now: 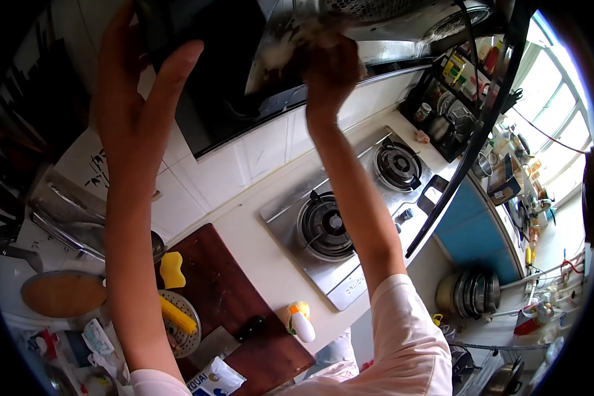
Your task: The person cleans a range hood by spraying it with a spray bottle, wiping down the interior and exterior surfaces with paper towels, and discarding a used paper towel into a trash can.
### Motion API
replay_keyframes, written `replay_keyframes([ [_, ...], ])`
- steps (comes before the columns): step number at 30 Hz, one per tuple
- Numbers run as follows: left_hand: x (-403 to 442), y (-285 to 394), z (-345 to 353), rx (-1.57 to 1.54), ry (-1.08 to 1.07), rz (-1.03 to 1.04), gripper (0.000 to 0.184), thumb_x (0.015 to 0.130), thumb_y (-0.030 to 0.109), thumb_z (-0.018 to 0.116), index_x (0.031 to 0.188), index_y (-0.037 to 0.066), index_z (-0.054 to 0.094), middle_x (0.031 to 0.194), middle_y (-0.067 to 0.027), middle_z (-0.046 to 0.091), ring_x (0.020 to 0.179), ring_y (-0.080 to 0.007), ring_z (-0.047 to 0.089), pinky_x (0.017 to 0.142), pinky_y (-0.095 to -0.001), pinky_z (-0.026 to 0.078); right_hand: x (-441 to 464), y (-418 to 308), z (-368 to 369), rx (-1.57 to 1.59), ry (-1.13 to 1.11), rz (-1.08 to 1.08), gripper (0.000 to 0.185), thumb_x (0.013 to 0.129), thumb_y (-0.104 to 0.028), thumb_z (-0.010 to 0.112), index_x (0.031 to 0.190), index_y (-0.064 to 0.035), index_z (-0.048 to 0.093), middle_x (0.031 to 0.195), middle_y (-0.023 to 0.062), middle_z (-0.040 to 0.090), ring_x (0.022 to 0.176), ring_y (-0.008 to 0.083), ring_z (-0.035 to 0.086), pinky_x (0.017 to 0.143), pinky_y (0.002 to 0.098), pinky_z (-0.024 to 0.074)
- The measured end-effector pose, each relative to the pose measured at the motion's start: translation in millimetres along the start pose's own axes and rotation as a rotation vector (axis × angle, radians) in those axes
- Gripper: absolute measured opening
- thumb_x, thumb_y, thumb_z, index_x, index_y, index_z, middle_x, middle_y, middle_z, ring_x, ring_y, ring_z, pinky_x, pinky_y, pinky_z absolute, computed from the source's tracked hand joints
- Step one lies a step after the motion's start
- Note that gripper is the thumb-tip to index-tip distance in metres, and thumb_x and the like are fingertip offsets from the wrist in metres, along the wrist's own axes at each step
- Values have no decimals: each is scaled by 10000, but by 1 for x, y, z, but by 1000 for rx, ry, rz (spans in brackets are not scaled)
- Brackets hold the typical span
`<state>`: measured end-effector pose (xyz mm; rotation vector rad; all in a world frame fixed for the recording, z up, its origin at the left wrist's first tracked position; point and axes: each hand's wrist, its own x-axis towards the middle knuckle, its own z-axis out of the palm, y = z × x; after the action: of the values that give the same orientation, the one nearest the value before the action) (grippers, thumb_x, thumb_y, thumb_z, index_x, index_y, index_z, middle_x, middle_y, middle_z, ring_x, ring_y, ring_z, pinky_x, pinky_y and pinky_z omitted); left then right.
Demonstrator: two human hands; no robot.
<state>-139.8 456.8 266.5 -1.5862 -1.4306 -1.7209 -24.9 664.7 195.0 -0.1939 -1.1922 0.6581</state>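
Overhead is a range hood with a dark glossy panel and greasy-looking metal. My left hand is wrapped over the panel's left edge, thumb in front; some fingertips are hidden. My right hand is raised against the hood's underside, closed on a pale cloth-like wad, blurred and partly merged with whitish smears. Below my right forearm is a steel two-burner gas stove. A bottle with a white and orange top sits on the counter beside it.
A dark red cutting board holds a yellow sponge, a cleaver and a perforated dish with a yellow block. A white packet lies nearby. A black rack stands beyond the stove; pots are stacked low right.
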Motion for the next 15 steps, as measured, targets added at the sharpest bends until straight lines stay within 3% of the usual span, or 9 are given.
replay_keyframes([
  [3,1,-8,-8,9,-74,20,629,866,378,669,1333,39,420,1278,-106,506,1191,-200,465,1018,-323,337,-8,-9,7,-172,-31,-189,251,756,72,584,984,-33,576,944,31,594,816,108,535,666,230,396],
  [5,1,-13,-17,79,-138,-21,639,865,371,672,1340,31,414,1301,-120,497,1204,-214,463,1020,-337,346,0,0,-4,-140,-75,-275,237,781,77,585,993,-29,589,919,33,609,712,55,563,475,185,420],
  [7,-10,-3,-7,200,-25,223,612,843,288,697,1342,56,430,1307,-132,498,1215,-251,470,1005,-377,371,4,-10,-20,414,-89,143,245,804,77,580,1031,-16,582,948,38,610,853,74,570,620,204,484],
  [8,-19,1,-3,261,33,345,605,832,246,710,1343,69,438,1311,-138,499,1220,-270,473,997,-397,384,16,12,-33,-142,-50,-312,232,825,70,572,1040,-14,583,961,32,615,873,86,568,717,223,492],
  [10,-44,0,-2,301,43,428,564,825,223,709,1320,80,479,1338,-139,473,1246,-292,442,1003,-418,377,23,32,-52,-329,-94,-262,255,806,80,573,1044,-7,590,974,35,616,881,114,581,768,242,491],
  [12,-73,4,5,309,-10,411,424,823,182,691,1221,83,585,1332,-121,490,1255,-335,420,1012,-430,362,13,19,-45,-499,-236,-479,288,765,101,558,1026,-11,605,975,43,613,901,135,592,760,245,498],
  [13,-75,4,4,424,-52,429,362,831,163,674,1178,77,611,1312,-113,513,1251,-337,422,1008,-426,364,2,25,-31,-240,-239,-287,303,729,108,546,988,-28,623,972,47,609,903,170,603,738,256,501],
  [15,-77,0,3,518,-87,448,294,844,135,648,1131,73,638,1278,-98,548,1244,-340,429,1003,-420,366,-17,-11,-5,-267,-328,-475,259,700,79,574,910,-63,628,931,76,608,883,240,605,745,304,490],
])
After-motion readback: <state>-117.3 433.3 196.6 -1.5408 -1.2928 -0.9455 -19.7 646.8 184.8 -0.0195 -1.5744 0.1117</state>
